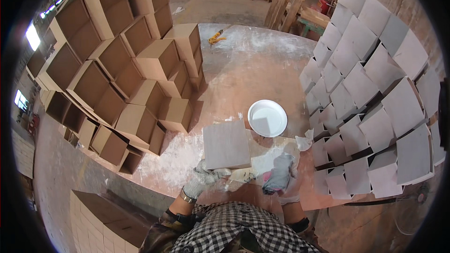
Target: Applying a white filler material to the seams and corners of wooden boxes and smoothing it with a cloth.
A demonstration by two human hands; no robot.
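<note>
A square wooden box point(227, 144) with a grey-coated face turned up is in front of me on the table. My left hand point(206, 178), in a knitted grey glove, is closed on the box's near edge, thumb along its side. To the right, my right hand point(291, 178) is closed round a bunched grey cloth point(279, 173) with a pink patch; the cloth hides some fingers, and a thin pale glove seems to cover the hand. Beyond the cloth stands a round white bowl point(267, 118) with white liquid in it.
Bare brown boxes point(154, 58) are stacked high on the left. Grey-faced boxes point(358, 37) form a tall stack on the right. A yellow-handled tool point(216, 37) lies at the far end of the white-smeared table point(248, 70). Crumpled pale plastic point(304, 140) lies beside the right stack.
</note>
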